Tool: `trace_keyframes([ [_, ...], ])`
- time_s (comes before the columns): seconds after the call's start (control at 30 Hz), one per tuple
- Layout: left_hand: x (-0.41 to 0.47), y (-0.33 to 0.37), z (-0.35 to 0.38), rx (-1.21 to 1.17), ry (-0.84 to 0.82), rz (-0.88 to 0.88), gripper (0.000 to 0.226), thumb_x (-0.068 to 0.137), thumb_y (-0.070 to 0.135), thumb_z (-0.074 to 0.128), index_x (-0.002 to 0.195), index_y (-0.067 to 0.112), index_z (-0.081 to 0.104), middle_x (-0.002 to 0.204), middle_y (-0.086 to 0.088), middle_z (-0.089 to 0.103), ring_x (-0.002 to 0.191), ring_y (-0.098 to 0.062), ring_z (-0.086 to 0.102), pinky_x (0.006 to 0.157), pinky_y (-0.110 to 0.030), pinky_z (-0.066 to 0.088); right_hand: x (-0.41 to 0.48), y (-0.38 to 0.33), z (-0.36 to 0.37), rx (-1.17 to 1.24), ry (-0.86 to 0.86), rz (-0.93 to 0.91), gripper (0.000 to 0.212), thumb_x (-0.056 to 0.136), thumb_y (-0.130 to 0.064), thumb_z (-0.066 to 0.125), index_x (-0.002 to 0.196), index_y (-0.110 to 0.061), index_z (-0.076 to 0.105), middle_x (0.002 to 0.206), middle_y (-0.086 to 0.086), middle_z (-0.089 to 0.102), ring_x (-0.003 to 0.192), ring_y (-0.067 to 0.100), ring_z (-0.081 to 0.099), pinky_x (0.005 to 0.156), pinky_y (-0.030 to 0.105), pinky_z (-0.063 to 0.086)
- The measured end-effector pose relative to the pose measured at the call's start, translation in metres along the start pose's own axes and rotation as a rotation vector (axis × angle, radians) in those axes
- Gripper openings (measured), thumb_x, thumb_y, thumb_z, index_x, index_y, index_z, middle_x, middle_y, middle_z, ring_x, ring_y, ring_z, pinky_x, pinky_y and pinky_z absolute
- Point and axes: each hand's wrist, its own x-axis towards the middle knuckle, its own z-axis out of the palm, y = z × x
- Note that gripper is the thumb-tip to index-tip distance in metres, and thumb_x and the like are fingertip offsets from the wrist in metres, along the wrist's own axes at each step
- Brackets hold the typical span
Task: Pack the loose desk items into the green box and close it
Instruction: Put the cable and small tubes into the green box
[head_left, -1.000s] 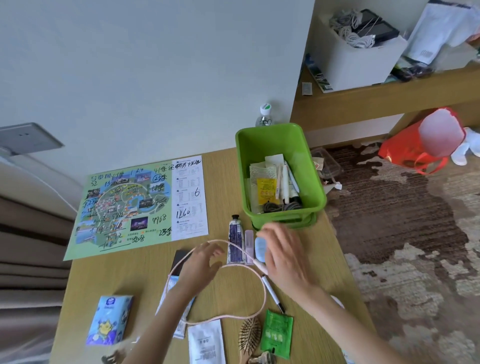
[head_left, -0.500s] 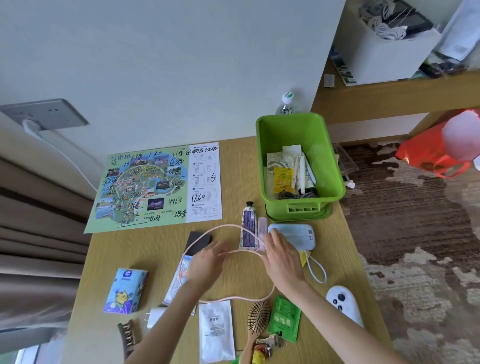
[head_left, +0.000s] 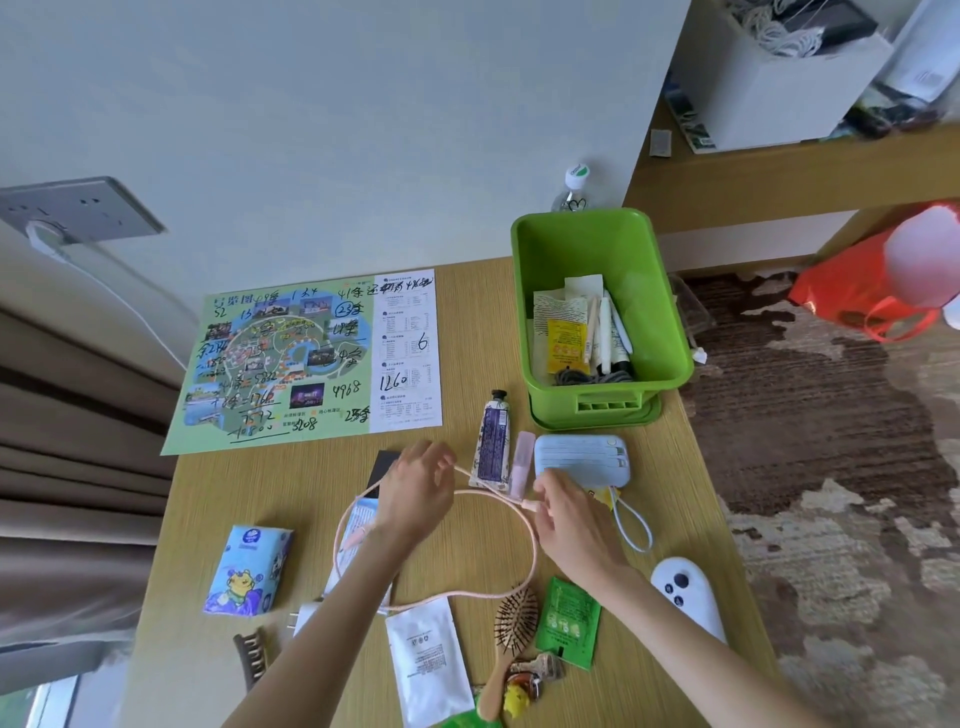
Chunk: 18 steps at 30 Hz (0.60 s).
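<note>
Sitting open at the tabletop's (head_left: 467, 322) far right edge: box (head_left: 670, 332), long axis running away from the camera. Reading "1260" and "4968" handwritten on the map (head_left: 311, 364) left of it. Pinching the pink cable (head_left: 530, 540) just before the box, fingers curled: left hand (head_left: 415, 493), right hand (head_left: 571, 519).

The box (head_left: 597, 249) is set at the far right of the desk (head_left: 467, 332), with sachets (head_left: 563, 343) and pens (head_left: 605, 327) lying in it and a bottle (head_left: 574, 187) behind it. A map (head_left: 311, 358) is spread to its left. Just in front of the box a power bank (head_left: 582, 460) is laid, with a tube (head_left: 492, 441) to its left. A cable (head_left: 530, 545) is looped between the left hand (head_left: 415, 488) and the right hand (head_left: 571, 519). Nearer, a tissue pack (head_left: 249, 569), a hairbrush (head_left: 511, 629) and a game controller (head_left: 685, 592) are placed from left to right.
</note>
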Motion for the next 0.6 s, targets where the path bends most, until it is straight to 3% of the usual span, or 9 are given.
trace_keyframes([
  [0.13,0.027,0.02,0.015,0.018,-0.031,-0.035,0.012,0.091,0.018,0.054,0.102,0.017,0.061,0.101,0.0,0.062,0.094,-0.022,0.058,0.072,-0.036,0.051,-0.004,0.015,-0.007,-0.077,0.007,0.099,0.012,0.093,-0.025,0.055,0.087,-0.02,0.047,0.08,-0.007,0.056,0.058,0.011,0.05,0.049,0.026,0.035],
  [0.23,0.043,0.031,0.029,0.056,-0.131,-0.124,0.029,0.093,0.033,0.057,0.113,0.013,0.052,0.112,-0.004,0.057,0.104,-0.024,0.054,0.081,-0.039,0.049,-0.007,0.015,-0.006,-0.107,-0.012,0.083,0.021,0.092,-0.035,0.059,0.087,-0.021,0.044,0.081,-0.008,0.058,0.064,0.012,0.056,0.052,0.025,0.037],
  [0.37,0.056,0.038,0.042,0.094,-0.206,-0.233,0.05,0.09,0.046,0.059,0.118,0.008,0.044,0.116,-0.009,0.054,0.108,-0.029,0.053,0.081,-0.041,0.047,-0.013,0.015,-0.002,-0.122,-0.036,0.032,0.032,0.084,-0.04,0.07,0.09,-0.018,0.047,0.087,-0.006,0.058,0.077,0.015,0.061,0.06,0.029,0.046],
  [0.5,0.064,0.043,0.05,0.046,-0.271,-0.305,0.051,0.088,0.048,0.061,0.113,0.008,0.043,0.11,-0.01,0.059,0.099,-0.031,0.06,0.073,-0.039,0.049,-0.022,0.021,-0.001,-0.223,-0.058,-0.092,0.022,0.077,-0.029,0.08,0.085,-0.016,0.065,0.088,-0.004,0.062,0.084,0.015,0.062,0.063,0.03,0.051],
  [0.6,0.068,0.046,0.051,0.022,-0.303,-0.344,0.042,0.088,0.04,0.059,0.107,0.006,0.044,0.102,-0.013,0.062,0.09,-0.033,0.062,0.067,-0.037,0.048,-0.024,0.021,-0.001,-0.258,-0.055,-0.148,0.028,0.062,-0.025,0.09,0.081,-0.019,0.071,0.079,-0.005,0.063,0.073,0.015,0.062,0.053,0.029,0.053],
])
